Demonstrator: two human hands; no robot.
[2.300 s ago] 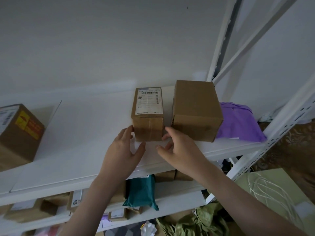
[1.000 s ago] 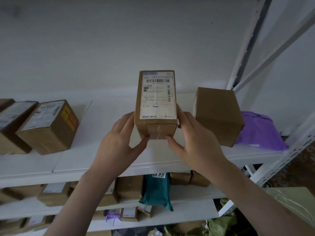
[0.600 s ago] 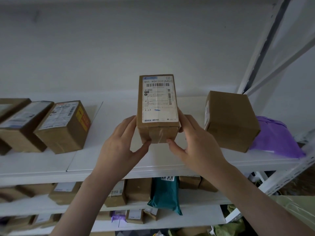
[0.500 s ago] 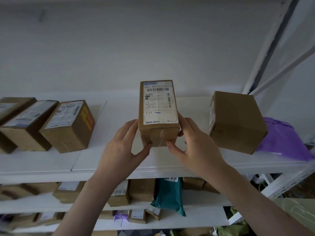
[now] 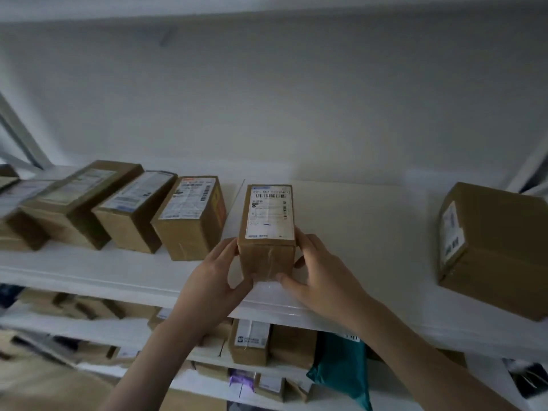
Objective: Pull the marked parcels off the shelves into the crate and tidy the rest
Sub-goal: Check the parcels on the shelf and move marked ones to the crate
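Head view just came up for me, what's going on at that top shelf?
A person grips a narrow labelled parcel with both hands, left hand and right hand on its sides, near the front edge of the top shelf. It sits just right of a row of labelled boxes, with a gap to a larger brown box further right. More parcels, including a teal mailer, fill the shelves below. No crate is in view.

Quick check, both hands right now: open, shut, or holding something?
Left hand: holding the labelled box on its left side.
Right hand: holding the same box on its right side.
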